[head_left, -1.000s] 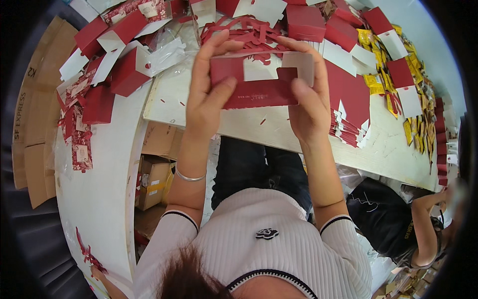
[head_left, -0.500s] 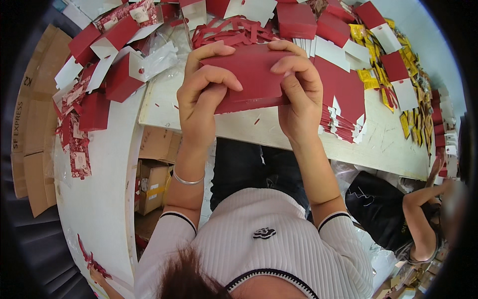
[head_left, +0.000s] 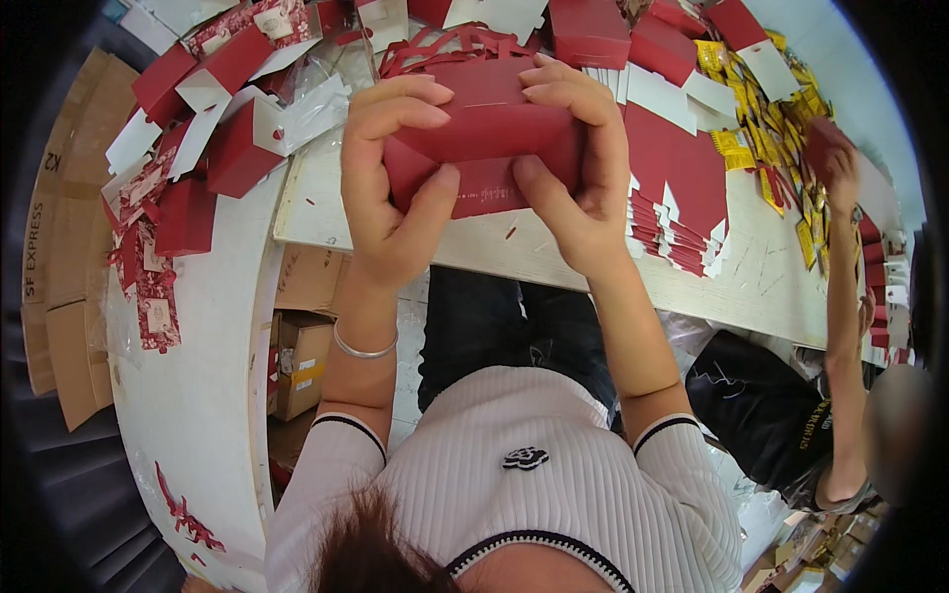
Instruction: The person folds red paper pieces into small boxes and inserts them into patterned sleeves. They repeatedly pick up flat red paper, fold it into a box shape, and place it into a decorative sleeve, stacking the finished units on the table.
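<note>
Between both hands I hold a red gift box (head_left: 494,128) above the near edge of the white table (head_left: 341,208). My left hand (head_left: 390,178) wraps its left end, fingers over the top and thumb on the near panel. My right hand (head_left: 578,168) grips the other end the same way. Both thumbs press against the lower panel, which carries small pale print. The box's far side and underside are hidden. Just right of my right hand lies a stack of flat red box blanks (head_left: 677,178) with white tabs. Red ribbons (head_left: 460,44) are heaped behind the box.
Open red boxes with white flaps (head_left: 242,148) crowd the left. Yellow packets (head_left: 756,128) spread over the far right, where a co-worker's hand (head_left: 842,173) holds a red box. A red ribbon bundle (head_left: 183,514) lies on the left table. Cardboard cartons (head_left: 301,366) stand underneath.
The box has tilted in my hands, so its lower panel now faces me. Both thumbs have moved inward onto that panel. At right, the co-worker's arm has stretched out over the table.
</note>
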`<action>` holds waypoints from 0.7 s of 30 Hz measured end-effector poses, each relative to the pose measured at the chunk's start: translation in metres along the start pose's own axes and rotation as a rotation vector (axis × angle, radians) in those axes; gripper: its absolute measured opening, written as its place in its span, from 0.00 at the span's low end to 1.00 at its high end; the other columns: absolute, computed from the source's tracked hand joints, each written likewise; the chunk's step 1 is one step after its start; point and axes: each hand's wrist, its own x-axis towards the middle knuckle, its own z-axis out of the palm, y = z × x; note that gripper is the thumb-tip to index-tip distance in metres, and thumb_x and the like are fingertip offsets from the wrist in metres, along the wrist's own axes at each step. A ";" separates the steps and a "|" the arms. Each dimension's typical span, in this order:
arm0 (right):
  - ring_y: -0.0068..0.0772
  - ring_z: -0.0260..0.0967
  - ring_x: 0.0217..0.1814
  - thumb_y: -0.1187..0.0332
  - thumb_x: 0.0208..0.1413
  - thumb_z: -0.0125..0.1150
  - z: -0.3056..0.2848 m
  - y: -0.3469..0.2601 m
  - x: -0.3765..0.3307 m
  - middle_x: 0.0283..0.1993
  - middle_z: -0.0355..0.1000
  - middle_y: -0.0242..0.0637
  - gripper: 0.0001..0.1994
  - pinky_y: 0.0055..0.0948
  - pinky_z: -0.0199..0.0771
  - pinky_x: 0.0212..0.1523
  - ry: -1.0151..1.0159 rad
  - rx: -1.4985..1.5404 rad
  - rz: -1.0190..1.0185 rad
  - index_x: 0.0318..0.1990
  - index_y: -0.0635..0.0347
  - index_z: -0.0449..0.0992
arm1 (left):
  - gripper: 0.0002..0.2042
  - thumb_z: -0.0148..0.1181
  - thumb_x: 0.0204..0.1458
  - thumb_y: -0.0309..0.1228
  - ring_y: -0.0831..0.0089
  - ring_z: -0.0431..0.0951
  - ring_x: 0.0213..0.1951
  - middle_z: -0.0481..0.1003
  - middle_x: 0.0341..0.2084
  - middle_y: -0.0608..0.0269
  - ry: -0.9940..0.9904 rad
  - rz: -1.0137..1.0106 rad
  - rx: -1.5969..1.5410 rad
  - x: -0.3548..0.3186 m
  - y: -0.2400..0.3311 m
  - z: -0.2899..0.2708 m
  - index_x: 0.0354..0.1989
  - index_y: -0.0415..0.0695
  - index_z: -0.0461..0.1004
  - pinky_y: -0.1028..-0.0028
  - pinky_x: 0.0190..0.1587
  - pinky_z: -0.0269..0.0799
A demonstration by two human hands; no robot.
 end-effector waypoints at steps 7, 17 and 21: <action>0.37 0.54 0.60 0.57 0.52 0.49 0.008 -0.023 0.005 0.56 0.57 0.46 0.25 0.33 0.57 0.57 0.487 0.640 0.670 0.55 0.60 0.57 | 0.11 0.49 0.43 0.19 0.66 0.67 0.44 0.70 0.39 0.56 -0.043 0.239 0.097 -0.014 -0.006 0.003 0.36 0.43 0.63 0.59 0.58 0.51; 0.43 0.51 0.62 0.72 0.28 0.64 -0.020 0.008 -0.018 0.59 0.56 0.45 0.44 0.40 0.48 0.61 -0.246 -0.535 0.012 0.60 0.57 0.51 | 0.15 0.50 0.51 0.36 0.66 0.66 0.46 0.69 0.42 0.52 0.265 -0.370 -0.192 -0.042 -0.009 -0.023 0.43 0.39 0.64 0.60 0.56 0.56; 0.36 0.53 0.62 0.68 0.41 0.58 -0.013 0.005 -0.025 0.59 0.59 0.32 0.30 0.47 0.45 0.62 -0.512 -0.899 -0.445 0.56 0.44 0.58 | 0.25 0.47 0.52 0.42 0.62 0.66 0.50 0.66 0.48 0.50 0.219 -0.641 -0.300 -0.060 -0.030 -0.074 0.53 0.37 0.59 0.63 0.55 0.59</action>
